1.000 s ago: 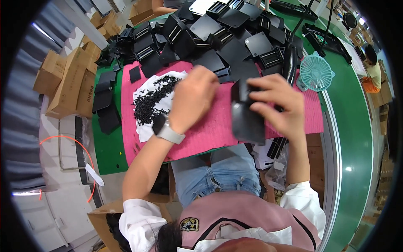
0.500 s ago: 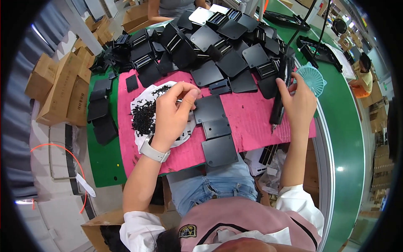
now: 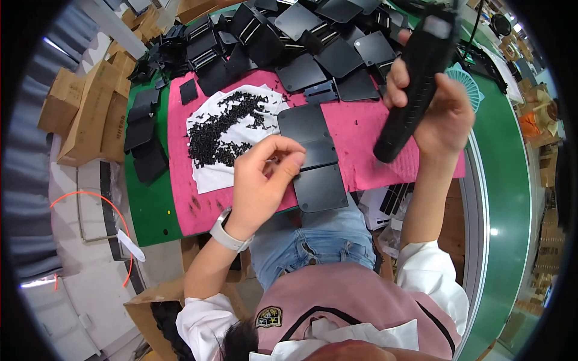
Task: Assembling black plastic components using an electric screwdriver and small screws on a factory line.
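Observation:
My right hand (image 3: 450, 117) grips a black electric screwdriver (image 3: 416, 84), raised over the right side of a pink mat (image 3: 368, 165) and tilted, its lower end pointing down-left. My left hand (image 3: 260, 183) is closed in a pinch, thumb against forefinger, at the left edge of a black panel assembly (image 3: 322, 189). Whatever may be between those fingertips is too small to make out. The assembly has a wide upper plate, a narrower middle piece and a lower plate overhanging the mat's near edge. Left of it, many small black screws (image 3: 208, 138) lie on a white cloth (image 3: 212, 182).
A large heap of black plates and brackets (image 3: 301, 51) covers the far side. More black pieces (image 3: 141, 132) lie on the green table (image 3: 153, 216) at left. A light-blue slotted dish (image 3: 472, 90) sits behind my right hand. Cardboard boxes (image 3: 90, 114) are stacked at far left.
My right hand has lifted the screwdriver off the right of the mat and turned it. My left hand has moved from over the screws down and right to the assembly's middle.

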{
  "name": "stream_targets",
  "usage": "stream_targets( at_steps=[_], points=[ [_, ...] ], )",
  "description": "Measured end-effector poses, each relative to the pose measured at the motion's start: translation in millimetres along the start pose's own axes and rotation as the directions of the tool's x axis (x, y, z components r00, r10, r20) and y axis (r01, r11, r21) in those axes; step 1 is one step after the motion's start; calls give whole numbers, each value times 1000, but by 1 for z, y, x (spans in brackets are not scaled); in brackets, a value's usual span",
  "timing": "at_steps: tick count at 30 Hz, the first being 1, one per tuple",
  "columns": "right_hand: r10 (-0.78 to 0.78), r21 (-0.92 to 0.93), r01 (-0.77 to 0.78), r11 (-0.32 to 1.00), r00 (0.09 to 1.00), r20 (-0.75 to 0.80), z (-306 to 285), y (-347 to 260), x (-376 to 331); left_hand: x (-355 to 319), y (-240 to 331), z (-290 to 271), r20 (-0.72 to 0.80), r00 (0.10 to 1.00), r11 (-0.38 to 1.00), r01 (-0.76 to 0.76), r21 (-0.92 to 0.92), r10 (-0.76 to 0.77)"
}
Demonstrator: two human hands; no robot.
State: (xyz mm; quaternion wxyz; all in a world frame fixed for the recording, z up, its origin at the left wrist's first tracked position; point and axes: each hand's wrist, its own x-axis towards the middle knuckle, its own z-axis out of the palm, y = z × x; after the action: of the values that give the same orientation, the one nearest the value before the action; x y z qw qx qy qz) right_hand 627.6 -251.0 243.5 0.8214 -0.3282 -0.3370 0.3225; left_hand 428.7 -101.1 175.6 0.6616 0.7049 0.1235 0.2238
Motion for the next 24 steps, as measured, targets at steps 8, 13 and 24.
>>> stream_targets(
  at_steps=[8, 13, 24],
  points=[
    [-272, 231, 191, 954, 877, 396, 40, 5, 8, -6, 9, 5, 114, 987, 957, 138, -256, -111],
    [-252, 267, 143, 953, 864, 437, 44, 13, 6, -8, 5, -2, 100, 993, 966, 85, -244, -62],
    [-156, 115, 123, 986, 928, 339, 55, 31, 0, -11, -3, -10, 95, 995, 991, 54, -125, -42]
  ],
)
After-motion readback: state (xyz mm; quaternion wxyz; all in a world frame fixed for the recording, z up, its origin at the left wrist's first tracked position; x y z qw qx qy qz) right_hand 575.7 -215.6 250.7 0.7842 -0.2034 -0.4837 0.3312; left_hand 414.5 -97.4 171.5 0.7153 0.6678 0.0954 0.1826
